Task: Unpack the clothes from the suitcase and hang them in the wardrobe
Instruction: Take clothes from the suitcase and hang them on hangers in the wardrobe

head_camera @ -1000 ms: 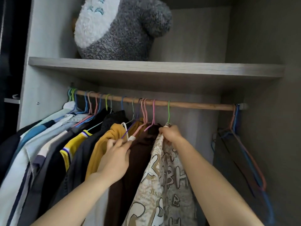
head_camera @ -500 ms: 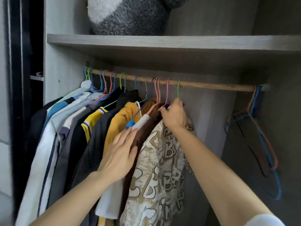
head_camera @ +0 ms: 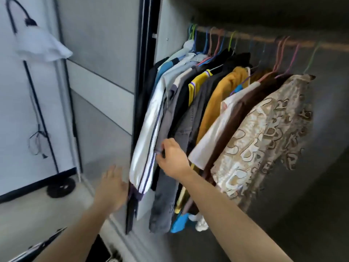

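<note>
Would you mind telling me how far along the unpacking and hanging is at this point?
Done: a row of clothes hangs on the rail, the patterned shirt last on the right. In hand: the right hand is at the white striped jacket, its grip too blurred to tell; the left hand is open, holding nothing. Left: unclear, since no suitcase is plainly in view.

Right grip (head_camera: pixel 172 159) pinching white striped garment (head_camera: pixel 149 129), left grip (head_camera: pixel 113 186) spread beside it, patterned shirt (head_camera: pixel 264 133) hanging rightmost
</note>
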Demonstrator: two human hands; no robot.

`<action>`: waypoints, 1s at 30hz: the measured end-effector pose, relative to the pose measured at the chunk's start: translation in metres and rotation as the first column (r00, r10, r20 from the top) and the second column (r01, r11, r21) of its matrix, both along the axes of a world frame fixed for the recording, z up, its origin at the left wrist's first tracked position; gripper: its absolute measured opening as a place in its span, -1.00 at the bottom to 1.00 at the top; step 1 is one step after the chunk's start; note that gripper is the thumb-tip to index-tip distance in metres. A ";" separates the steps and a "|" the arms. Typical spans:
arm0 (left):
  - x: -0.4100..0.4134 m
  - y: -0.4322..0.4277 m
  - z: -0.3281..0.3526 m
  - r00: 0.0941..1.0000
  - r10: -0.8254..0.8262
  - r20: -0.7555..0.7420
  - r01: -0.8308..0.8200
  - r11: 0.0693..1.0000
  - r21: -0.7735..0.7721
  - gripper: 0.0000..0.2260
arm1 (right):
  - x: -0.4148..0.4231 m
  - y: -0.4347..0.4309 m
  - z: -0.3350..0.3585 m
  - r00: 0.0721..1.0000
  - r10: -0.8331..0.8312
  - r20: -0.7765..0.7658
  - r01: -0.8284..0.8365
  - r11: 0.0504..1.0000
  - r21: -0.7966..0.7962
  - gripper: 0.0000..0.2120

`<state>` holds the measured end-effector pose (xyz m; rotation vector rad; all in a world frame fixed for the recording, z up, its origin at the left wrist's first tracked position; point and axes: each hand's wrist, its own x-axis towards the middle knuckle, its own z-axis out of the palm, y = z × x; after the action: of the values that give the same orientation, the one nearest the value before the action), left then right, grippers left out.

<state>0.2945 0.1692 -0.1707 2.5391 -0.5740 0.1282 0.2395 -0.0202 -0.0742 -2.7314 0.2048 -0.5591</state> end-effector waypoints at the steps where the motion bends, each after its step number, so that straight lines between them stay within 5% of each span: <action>1: -0.008 0.030 -0.014 0.995 0.069 -0.068 -0.065 0.996 0.056 -0.52 | 0.006 0.022 -0.028 0.995 0.037 -0.094 -0.036 0.999 0.006 -0.75; 6: -0.030 0.109 -0.078 0.964 0.220 -0.151 -0.207 0.974 0.095 -0.52 | 0.015 0.077 -0.112 0.915 0.108 -0.389 -0.112 0.994 0.014 -0.59; 7: -0.043 0.162 -0.107 0.900 0.374 -0.225 -0.347 0.926 0.148 -0.52 | 0.039 0.130 -0.158 0.860 0.224 -0.458 -0.230 0.972 0.044 -0.59; 12: -0.063 0.205 -0.181 0.817 0.501 -0.287 -0.479 0.865 0.147 -0.53 | 0.041 0.176 -0.258 0.732 0.308 -0.607 -0.301 0.946 0.116 -0.54; 18: -0.053 0.226 -0.317 0.699 0.568 -0.434 -0.576 0.807 0.128 -0.59 | 0.053 0.217 -0.416 0.608 0.408 -0.681 -0.375 0.904 0.207 -0.55; 24: -0.047 0.224 -0.523 0.655 0.556 -0.511 -0.570 0.808 0.150 -0.60 | 0.069 0.221 -0.623 0.470 0.388 -0.793 -0.416 0.890 0.189 -0.54; 30: -0.024 0.221 -0.706 0.715 0.510 -0.478 -0.494 0.853 0.171 -0.60 | 0.117 0.221 -0.792 0.515 0.375 -0.771 -0.463 0.879 0.118 -0.51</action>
<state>0.2705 0.3898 -0.8769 2.5399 0.3405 -0.3620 0.3567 0.2006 -0.8660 -2.7727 -0.3087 0.8192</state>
